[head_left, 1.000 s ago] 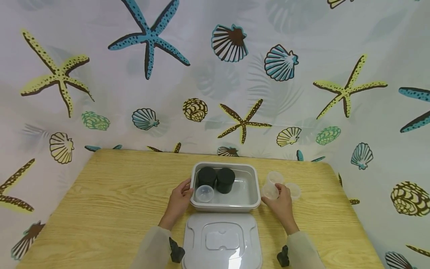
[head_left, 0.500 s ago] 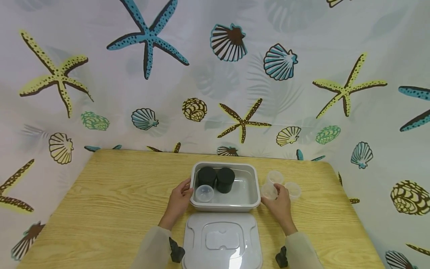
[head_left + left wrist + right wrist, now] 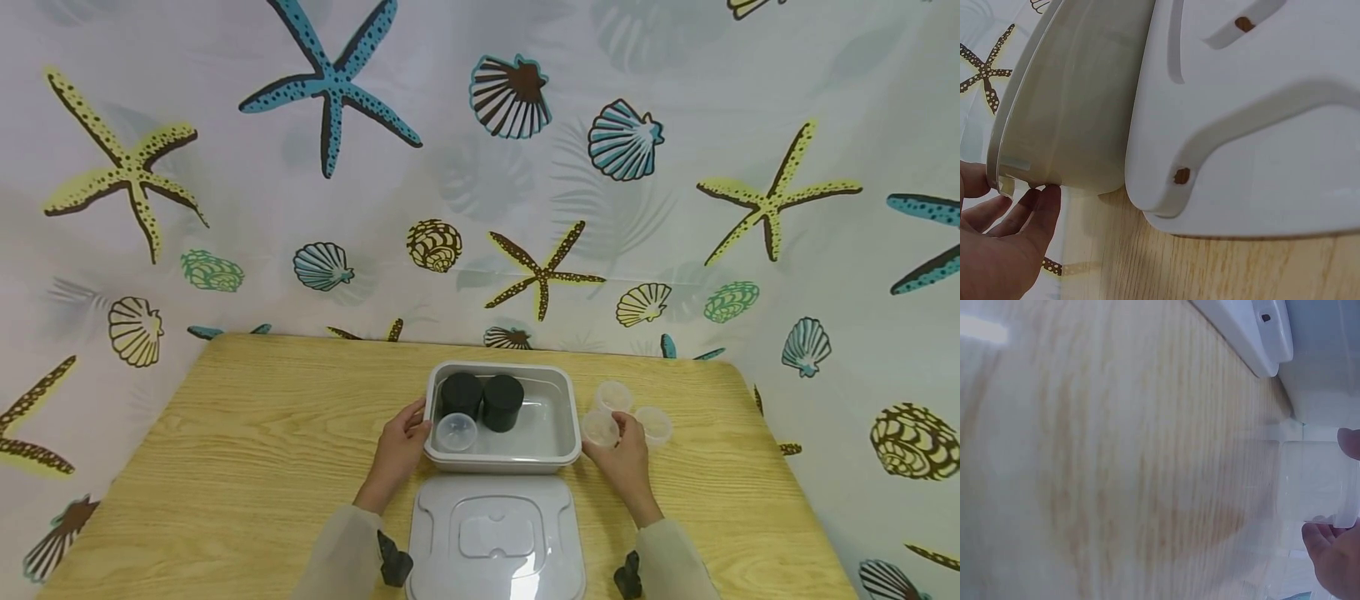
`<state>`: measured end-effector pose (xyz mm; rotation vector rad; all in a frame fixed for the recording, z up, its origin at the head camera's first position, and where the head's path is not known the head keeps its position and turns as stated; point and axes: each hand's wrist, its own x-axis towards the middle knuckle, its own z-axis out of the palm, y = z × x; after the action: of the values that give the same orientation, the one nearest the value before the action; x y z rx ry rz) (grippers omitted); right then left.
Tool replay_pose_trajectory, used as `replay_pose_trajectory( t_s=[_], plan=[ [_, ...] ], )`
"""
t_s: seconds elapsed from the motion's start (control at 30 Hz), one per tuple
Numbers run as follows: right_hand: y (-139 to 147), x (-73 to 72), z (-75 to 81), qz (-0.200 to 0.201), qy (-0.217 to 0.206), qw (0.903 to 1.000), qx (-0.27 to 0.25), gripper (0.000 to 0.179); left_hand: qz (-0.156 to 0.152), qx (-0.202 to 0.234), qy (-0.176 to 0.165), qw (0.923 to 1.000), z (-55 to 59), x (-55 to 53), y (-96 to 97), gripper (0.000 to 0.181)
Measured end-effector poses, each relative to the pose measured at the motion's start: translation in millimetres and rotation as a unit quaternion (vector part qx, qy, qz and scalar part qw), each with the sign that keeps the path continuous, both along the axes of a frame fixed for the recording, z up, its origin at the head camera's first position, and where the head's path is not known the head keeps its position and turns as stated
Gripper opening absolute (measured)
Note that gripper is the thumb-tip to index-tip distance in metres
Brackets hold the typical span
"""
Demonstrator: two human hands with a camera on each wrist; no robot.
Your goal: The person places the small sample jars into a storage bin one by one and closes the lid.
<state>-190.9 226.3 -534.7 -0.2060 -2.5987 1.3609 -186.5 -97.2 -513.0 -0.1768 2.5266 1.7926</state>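
Observation:
A light grey plastic storage box (image 3: pixel 551 417) stands mid-table. Inside it, toward the left, sit two black round containers (image 3: pixel 502 400) and a small clear plastic cup (image 3: pixel 457 433). My left hand (image 3: pixel 401 450) grips the box's left rim, thumb over the edge and fingers beneath the lip, as the left wrist view shows. Just outside the right wall, my right hand (image 3: pixel 626 467) holds a translucent plastic cup (image 3: pixel 1313 478) between thumb and fingers. Two more translucent cups stand by it: one cup (image 3: pixel 613 395) behind and another cup (image 3: pixel 654 425) to the right.
The grey box lid (image 3: pixel 497 542) lies flat on the wooden table (image 3: pixel 285 417) in front of the box, close to its front wall. A curtain (image 3: pixel 450 183) printed with starfish and shells hangs behind the table and round its sides.
My right hand has shifted slightly left with the cup, closer to the box's right wall. The left hand and the box have stayed in place.

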Motion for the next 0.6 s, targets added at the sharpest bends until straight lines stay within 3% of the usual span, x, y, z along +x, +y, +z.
replay_pose_trajectory(
  t_s=[0.6],
  plan=[
    [2.8, -0.3, 7.8, 0.002, -0.008, 0.9999, 0.008, 0.068, 0.0, 0.001, 0.003, 1.0, -3.5, -1.4, -0.9, 0.045]
  ],
)
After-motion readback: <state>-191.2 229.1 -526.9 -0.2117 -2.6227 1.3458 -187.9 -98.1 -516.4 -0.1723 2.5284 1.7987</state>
